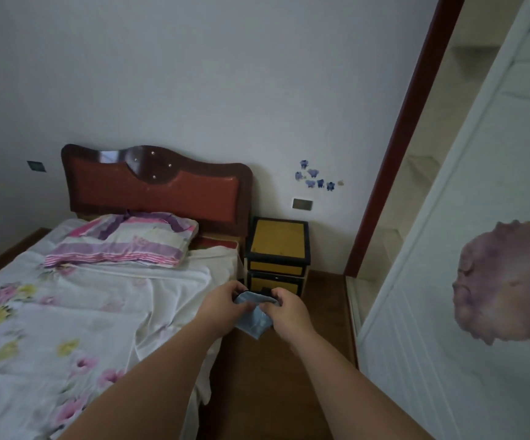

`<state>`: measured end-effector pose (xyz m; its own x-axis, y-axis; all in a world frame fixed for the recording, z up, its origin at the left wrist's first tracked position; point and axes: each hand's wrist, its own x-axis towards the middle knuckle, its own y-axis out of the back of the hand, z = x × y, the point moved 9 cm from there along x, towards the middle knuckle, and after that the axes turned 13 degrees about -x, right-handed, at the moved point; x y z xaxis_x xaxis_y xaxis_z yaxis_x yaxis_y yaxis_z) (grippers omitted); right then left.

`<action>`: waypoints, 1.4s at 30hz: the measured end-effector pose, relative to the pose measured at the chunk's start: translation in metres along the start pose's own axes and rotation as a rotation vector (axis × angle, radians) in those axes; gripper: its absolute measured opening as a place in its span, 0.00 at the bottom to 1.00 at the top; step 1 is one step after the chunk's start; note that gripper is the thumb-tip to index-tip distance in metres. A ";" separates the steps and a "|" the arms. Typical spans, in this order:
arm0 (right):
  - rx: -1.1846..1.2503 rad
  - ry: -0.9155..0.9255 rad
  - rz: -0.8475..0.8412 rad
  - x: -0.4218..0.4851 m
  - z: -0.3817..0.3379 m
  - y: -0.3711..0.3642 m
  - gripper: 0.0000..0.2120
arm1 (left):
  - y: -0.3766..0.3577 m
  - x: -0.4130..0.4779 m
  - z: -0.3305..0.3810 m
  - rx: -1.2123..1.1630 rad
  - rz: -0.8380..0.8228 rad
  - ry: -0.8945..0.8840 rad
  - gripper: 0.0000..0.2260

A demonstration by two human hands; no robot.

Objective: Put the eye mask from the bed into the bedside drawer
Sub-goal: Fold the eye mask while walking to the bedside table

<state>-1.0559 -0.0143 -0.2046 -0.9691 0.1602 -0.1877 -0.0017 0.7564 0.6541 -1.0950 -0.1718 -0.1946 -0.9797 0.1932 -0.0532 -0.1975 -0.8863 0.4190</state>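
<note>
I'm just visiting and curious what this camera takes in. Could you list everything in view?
bed: one, white floral sheet, left
pillow: one, pink and purple stripes, at the bed's head
headboard: one, dark red, against the wall
nightstand: one, yellow with black trim, right of the bed, drawers shut
stickers: a cluster, blue, on the wall above the nightstand
door: one, white with a purple patch, right
floor: brown wood
eye mask: one, light blue with dark strap, held in both hands
left hand: one, shut on the eye mask
right hand: one, shut on the eye mask
</note>
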 end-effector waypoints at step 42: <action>-0.165 -0.131 -0.086 0.509 0.020 -0.020 0.04 | -0.059 0.521 -0.125 -0.006 -0.267 0.188 0.07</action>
<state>-1.5443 0.0649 -0.3285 -0.9234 0.1883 -0.3344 -0.1337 0.6589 0.7402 -1.5984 -0.0713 -0.3602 -0.8822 0.3386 -0.3273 -0.4481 -0.8173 0.3623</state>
